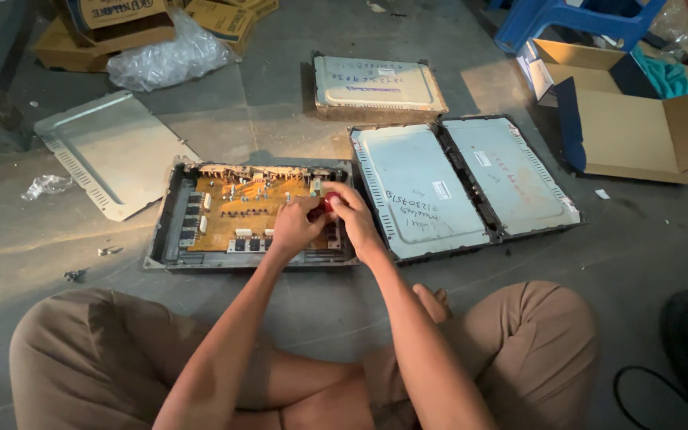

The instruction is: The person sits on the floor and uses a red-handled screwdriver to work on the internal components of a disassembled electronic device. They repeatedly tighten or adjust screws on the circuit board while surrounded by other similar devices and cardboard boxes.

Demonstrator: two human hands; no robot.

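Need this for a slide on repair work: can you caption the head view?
Both hands, left hand and right hand, grip a red-handled tool over an opened unit's circuit board.

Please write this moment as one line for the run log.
left hand: on circuit board | right hand: grips red-handled tool | open metal case: on floor

A loose metal cover (113, 151) lies on the floor left, with crumpled plastic (170, 57) and cardboard boxes (113, 28) behind it. Three closed units (420, 191) lie right, near an open box (639, 131) and blue stool (575, 17).
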